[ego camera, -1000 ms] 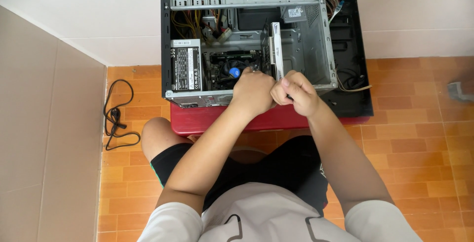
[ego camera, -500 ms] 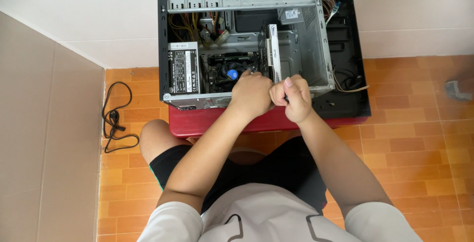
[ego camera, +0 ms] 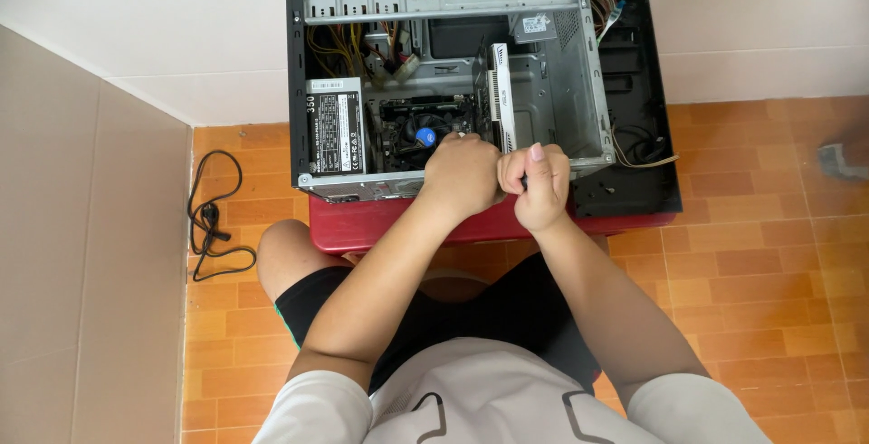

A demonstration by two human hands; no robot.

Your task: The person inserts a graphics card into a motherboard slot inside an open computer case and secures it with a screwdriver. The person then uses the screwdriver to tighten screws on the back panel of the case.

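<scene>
person sat at the bottom of the frame, white shirt, black shorts, knees on orange tiled floor (ego camera: 751, 299). both forearms ran up to frame centre. left hand (ego camera: 463, 175) was curled into a loose fist at the near edge of the open computer case (ego camera: 579, 91), fingers tucked down out of sight inside, so could not tell what it gripped. right hand (ego camera: 536, 186) sat just beside it, touching, closed tight with thumb up, around something thin and dark; too little showed to name it. both hands were right below the white graphics card (ego camera: 501, 100), which stood on edge inside the case, just above and between the knuckles. case lay on its side on a red stool (ego camera: 362, 225), centre frame. left of the hands inside the case: motherboard with a blue-centred cooler fan (ego camera: 425, 134), then the grey power supply (ego camera: 335, 127). black side panel (ego camera: 638, 136) lay to the right of the case. black cable (ego camera: 213, 218) coiled on the floor at left. white wall (ego camera: 136, 37) across the top.
</scene>
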